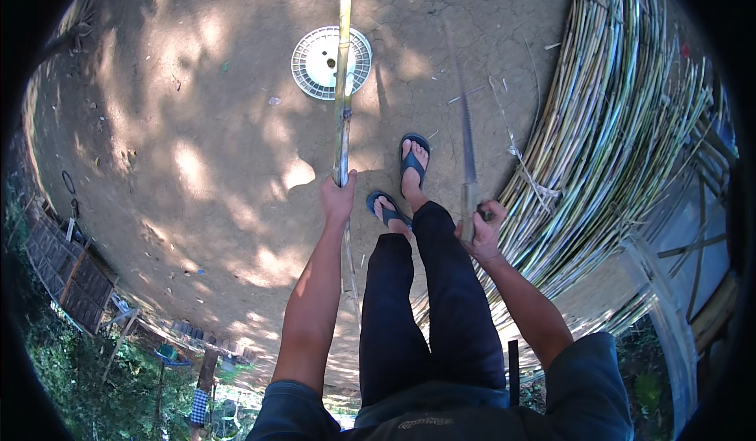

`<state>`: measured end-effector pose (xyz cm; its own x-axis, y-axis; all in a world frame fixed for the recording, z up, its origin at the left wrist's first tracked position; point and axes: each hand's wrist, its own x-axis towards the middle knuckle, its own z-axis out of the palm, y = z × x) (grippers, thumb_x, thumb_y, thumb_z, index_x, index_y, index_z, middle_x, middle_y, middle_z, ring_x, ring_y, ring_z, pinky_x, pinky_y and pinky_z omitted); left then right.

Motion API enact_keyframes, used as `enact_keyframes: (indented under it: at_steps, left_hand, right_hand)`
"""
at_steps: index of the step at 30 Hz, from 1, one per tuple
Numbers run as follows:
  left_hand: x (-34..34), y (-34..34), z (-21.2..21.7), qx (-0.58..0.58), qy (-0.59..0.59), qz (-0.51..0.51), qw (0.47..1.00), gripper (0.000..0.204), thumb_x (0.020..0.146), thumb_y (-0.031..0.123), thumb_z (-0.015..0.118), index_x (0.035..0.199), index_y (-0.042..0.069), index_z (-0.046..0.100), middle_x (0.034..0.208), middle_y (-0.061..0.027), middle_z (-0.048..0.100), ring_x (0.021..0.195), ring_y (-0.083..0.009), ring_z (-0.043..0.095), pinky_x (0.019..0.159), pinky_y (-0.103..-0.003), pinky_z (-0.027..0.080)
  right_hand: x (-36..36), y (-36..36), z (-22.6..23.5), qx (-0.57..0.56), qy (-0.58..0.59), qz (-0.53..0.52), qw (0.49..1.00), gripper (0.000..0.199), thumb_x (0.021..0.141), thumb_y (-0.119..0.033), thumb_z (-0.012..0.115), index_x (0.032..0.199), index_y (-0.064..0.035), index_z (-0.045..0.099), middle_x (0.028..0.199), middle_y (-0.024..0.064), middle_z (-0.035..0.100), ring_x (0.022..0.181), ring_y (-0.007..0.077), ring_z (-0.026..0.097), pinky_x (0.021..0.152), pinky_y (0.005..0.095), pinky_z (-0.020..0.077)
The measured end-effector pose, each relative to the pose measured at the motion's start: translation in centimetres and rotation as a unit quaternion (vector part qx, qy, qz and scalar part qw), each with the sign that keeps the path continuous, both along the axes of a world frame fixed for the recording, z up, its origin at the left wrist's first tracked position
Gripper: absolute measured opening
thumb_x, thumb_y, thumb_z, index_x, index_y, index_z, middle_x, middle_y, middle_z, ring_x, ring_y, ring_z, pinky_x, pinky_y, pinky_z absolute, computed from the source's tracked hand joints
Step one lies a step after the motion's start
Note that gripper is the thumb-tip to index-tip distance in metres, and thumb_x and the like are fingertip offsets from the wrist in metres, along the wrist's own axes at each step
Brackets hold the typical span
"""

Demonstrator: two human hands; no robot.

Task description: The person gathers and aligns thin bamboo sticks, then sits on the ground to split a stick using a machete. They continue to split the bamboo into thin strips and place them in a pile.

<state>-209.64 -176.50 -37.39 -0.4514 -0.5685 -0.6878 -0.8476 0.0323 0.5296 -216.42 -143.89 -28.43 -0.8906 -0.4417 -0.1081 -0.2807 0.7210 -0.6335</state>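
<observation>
My left hand (pixel 338 197) grips a long yellow-green bamboo pole (pixel 342 71) that points away from me over the bare dirt. Its far end crosses a round white slotted disc (pixel 315 63) lying on the ground. My right hand (pixel 482 228) holds the handle of a long thin saw blade (pixel 468 142), blurred, pointing forward beside my right leg. My feet in blue flip-flops (pixel 411 161) stand between the two hands.
A large stack of cut bamboo poles (pixel 614 134) lies on the right, close to my right hand. Dry cracked dirt ground (pixel 197 126) spreads ahead and left. Wooden crates (pixel 63 268) and greenery sit at the lower left, with another person (pixel 203 402) standing there.
</observation>
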Motion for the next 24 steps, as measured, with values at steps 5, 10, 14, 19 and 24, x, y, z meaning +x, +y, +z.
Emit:
enact_keyframes:
  at_steps: [5, 10, 14, 19, 24]
  left_hand:
    - [-0.4, 2.6, -7.8, 0.052, -0.035, 0.005, 0.998, 0.036, 0.083, 0.032, 0.073, 0.078, 0.000, 0.060, 0.063, -0.0103, 0.057, 0.059, -0.0185, 0.053, 0.060, -0.039, 0.044]
    - [-2.5, 4.4, -14.3, 0.052, -0.048, -0.120, 0.990, 0.029, 0.088, 0.031, 0.069, 0.087, 0.002, 0.063, 0.064, -0.0090, 0.058, 0.059, -0.0195, 0.056, 0.059, -0.038, 0.046]
    - [-3.9, 6.5, -15.8, 0.078, -0.031, -0.153, 0.985, 0.026, 0.092, 0.029, 0.063, 0.100, 0.004, 0.067, 0.075, -0.0121, 0.066, 0.068, -0.0216, 0.062, 0.065, -0.039, 0.048]
    - [-7.7, 8.3, -11.0, 0.110, -0.135, -0.238, 0.956, 0.027, 0.094, 0.026, 0.061, 0.107, 0.004, 0.067, 0.091, -0.0158, 0.070, 0.082, -0.0246, 0.067, 0.075, -0.036, 0.050]
    - [-6.3, 7.9, -9.7, 0.109, -0.110, -0.285, 0.946, 0.039, 0.093, 0.031, 0.059, 0.123, 0.006, 0.062, 0.103, -0.0187, 0.070, 0.094, -0.0288, 0.067, 0.083, -0.037, 0.050]
  right_hand:
    - [-3.9, 8.1, 2.9, 0.186, -0.037, -0.138, 0.972, 0.024, 0.068, -0.011, 0.070, 0.088, -0.0019, 0.061, 0.109, 0.0152, 0.036, 0.104, 0.0320, 0.041, 0.090, 0.0407, 0.0392]
    - [-3.0, 12.2, 2.8, 0.212, -0.037, -0.221, 0.951, 0.022, 0.067, -0.001, 0.066, 0.089, -0.0024, 0.061, 0.109, 0.0125, 0.033, 0.098, 0.0280, 0.038, 0.090, 0.0362, 0.0364]
    - [-0.7, 13.1, 3.8, 0.184, -0.077, -0.257, 0.945, 0.020, 0.069, -0.002, 0.066, 0.088, -0.0018, 0.060, 0.108, 0.0123, 0.035, 0.099, 0.0278, 0.039, 0.090, 0.0374, 0.0371]
    - [3.1, 13.3, 6.2, 0.185, -0.146, -0.307, 0.922, 0.019, 0.070, -0.001, 0.065, 0.088, -0.0004, 0.059, 0.109, 0.0102, 0.032, 0.098, 0.0256, 0.039, 0.087, 0.0348, 0.0392]
    - [4.5, 12.4, 8.1, 0.104, -0.221, -0.377, 0.893, 0.027, 0.069, -0.007, 0.066, 0.094, 0.0030, 0.061, 0.107, 0.0118, 0.034, 0.099, 0.0275, 0.040, 0.088, 0.0363, 0.0402]
